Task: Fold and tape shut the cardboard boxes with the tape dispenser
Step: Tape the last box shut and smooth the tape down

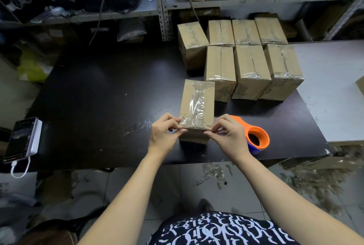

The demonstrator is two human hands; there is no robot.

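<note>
head view: cardboard box [197,104] stands near front edge of black table [98,96], clear tape along top seam. left hand [163,136] pinches box's near-left top corner. right hand [228,136] pinches near-right corner. hands apart. orange tape dispenser [256,138] lies on table, just beside right hand. taped boxes [250,67] grouped behind, toward right. phone [21,138] at table's left edge.
</note>
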